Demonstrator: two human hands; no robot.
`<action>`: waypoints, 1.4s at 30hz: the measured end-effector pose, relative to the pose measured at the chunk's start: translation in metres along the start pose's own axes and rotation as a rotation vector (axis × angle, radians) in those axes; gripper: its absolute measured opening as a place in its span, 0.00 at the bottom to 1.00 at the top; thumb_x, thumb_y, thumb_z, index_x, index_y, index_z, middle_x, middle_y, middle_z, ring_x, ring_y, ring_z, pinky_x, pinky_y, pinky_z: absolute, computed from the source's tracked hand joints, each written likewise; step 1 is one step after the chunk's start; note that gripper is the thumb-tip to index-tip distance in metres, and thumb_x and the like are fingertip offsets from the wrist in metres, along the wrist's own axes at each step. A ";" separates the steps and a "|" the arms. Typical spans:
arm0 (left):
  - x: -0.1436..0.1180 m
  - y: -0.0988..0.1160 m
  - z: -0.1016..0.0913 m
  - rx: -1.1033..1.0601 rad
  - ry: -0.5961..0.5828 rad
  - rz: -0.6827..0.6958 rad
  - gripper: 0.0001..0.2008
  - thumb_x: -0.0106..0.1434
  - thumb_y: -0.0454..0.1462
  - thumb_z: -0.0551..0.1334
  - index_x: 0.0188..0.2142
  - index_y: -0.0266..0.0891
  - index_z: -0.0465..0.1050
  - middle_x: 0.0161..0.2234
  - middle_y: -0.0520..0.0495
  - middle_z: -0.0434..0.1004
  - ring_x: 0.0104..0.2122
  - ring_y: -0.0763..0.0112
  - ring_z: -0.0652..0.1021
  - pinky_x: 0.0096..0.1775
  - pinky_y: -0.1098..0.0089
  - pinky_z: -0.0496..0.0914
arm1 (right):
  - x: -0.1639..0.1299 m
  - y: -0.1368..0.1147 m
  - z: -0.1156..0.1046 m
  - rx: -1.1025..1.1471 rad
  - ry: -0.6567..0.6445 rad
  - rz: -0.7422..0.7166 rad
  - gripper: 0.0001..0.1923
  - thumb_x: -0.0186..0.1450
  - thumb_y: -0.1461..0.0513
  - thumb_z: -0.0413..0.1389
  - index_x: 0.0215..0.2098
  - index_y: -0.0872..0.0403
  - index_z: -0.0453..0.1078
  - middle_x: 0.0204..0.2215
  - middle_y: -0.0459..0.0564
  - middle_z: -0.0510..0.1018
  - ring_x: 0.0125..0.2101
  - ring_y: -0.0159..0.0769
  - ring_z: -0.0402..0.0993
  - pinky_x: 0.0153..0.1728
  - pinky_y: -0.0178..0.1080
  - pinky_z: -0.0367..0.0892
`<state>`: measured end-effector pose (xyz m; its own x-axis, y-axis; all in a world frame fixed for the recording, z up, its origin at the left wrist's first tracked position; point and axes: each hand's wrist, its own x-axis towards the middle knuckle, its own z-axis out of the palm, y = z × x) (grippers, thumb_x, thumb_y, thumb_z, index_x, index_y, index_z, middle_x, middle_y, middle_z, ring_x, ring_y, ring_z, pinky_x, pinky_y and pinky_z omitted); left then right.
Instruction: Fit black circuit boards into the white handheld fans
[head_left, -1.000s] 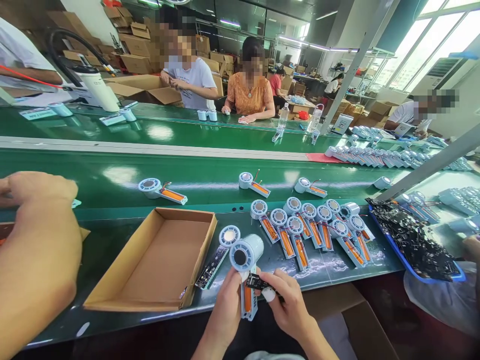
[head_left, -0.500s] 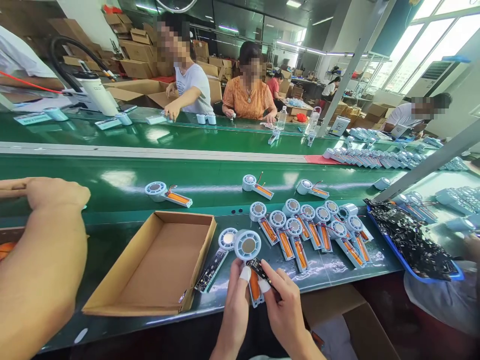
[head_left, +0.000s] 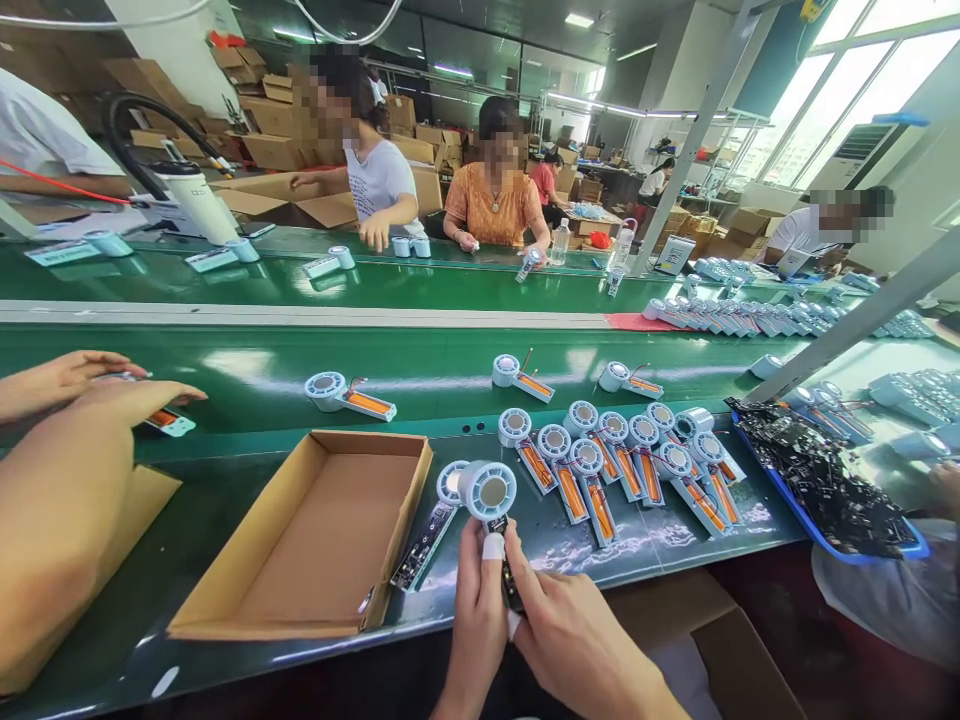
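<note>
A: Which step are you on?

B: Seating the circuit board [head_left: 510,575] into the handle of the small fan [head_left: 488,492], I'd judge. Your left hand [head_left: 478,620] is closed round the handle, at about 6 o'clock on the desk [head_left: 225,375]. Your right hand [head_left: 570,635] pinches the board against it.

A: What next?

B: Likely an even press along the board. Both wrists angle inward, thumbs up; the cardboard box [head_left: 315,530] sits at 9 o'clock.
</note>
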<state>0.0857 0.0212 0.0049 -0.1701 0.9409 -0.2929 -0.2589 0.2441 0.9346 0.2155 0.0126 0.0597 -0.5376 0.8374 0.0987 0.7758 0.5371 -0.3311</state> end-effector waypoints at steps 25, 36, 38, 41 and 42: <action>0.012 0.023 -0.020 0.479 -0.031 0.265 0.17 0.64 0.49 0.59 0.44 0.43 0.78 0.44 0.41 0.82 0.47 0.50 0.79 0.50 0.55 0.72 | -0.019 0.007 0.063 1.456 0.192 0.510 0.43 0.66 0.43 0.57 0.72 0.48 0.50 0.28 0.42 0.72 0.19 0.29 0.70 0.23 0.33 0.68; 0.033 0.027 -0.048 0.861 0.098 0.473 0.20 0.68 0.47 0.52 0.45 0.43 0.79 0.46 0.40 0.83 0.47 0.51 0.81 0.48 0.56 0.74 | 0.018 0.015 0.030 0.047 0.113 0.370 0.26 0.67 0.61 0.57 0.63 0.51 0.65 0.43 0.59 0.80 0.40 0.50 0.80 0.36 0.43 0.72; 0.034 0.030 -0.050 0.682 0.014 0.390 0.22 0.68 0.50 0.52 0.44 0.43 0.80 0.47 0.41 0.83 0.50 0.51 0.80 0.52 0.55 0.73 | 0.036 -0.004 0.043 0.010 0.156 0.377 0.32 0.64 0.58 0.63 0.64 0.52 0.63 0.55 0.66 0.74 0.49 0.56 0.76 0.44 0.50 0.72; 0.034 0.030 -0.054 0.473 0.032 0.314 0.24 0.67 0.54 0.53 0.41 0.43 0.81 0.45 0.40 0.84 0.51 0.49 0.79 0.54 0.53 0.72 | 0.066 -0.021 0.067 -0.076 0.143 0.498 0.29 0.59 0.61 0.68 0.57 0.56 0.68 0.60 0.73 0.67 0.50 0.63 0.74 0.46 0.59 0.70; 0.033 0.027 -0.055 0.422 0.072 0.321 0.25 0.67 0.55 0.53 0.40 0.43 0.82 0.44 0.40 0.84 0.49 0.49 0.79 0.53 0.53 0.72 | 0.073 -0.022 0.070 -0.101 0.130 0.532 0.23 0.60 0.64 0.66 0.53 0.56 0.71 0.61 0.74 0.67 0.50 0.63 0.74 0.46 0.59 0.69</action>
<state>0.0205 0.0457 0.0095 -0.2470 0.9688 0.0218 0.2191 0.0339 0.9751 0.1361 0.0551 0.0087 -0.0233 0.9980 0.0594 0.9603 0.0388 -0.2761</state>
